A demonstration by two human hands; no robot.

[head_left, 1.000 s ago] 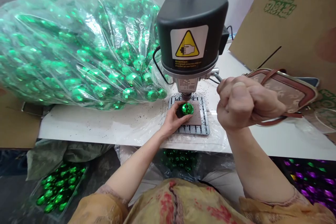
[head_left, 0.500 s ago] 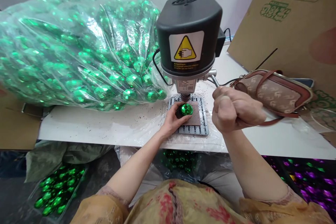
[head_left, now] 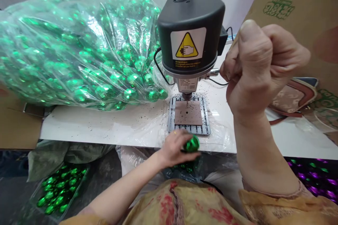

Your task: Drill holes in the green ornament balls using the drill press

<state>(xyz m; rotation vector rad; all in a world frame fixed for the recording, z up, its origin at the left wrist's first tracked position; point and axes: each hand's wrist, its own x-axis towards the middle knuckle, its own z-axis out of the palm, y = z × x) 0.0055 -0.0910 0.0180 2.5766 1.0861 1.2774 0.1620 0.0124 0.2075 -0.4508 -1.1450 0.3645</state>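
Observation:
My left hand (head_left: 175, 147) is closed on a shiny green faceted ball (head_left: 192, 143), held at the table's near edge above my lap. My right hand (head_left: 260, 64) is raised in a fist around the drill press's metal feed lever (head_left: 215, 72). The black drill press head (head_left: 191, 31) with its yellow warning sticker stands over a slotted metal base (head_left: 204, 117). On that base lies a brown pad (head_left: 188, 113) with a small hole in it, bare under the drill bit (head_left: 187, 101).
A big clear bag full of green balls (head_left: 76, 51) fills the table's left side. More green balls lie in a tray (head_left: 56, 191) on the floor at left and in a bag (head_left: 182, 167) at my lap. A brown purse (head_left: 293, 98) and cardboard box (head_left: 298, 21) stand at right.
My left hand has pulled the green ball off the brown pad toward me, down to the table's edge. My right hand has swung upward with the lever, and the drill bit has lifted.

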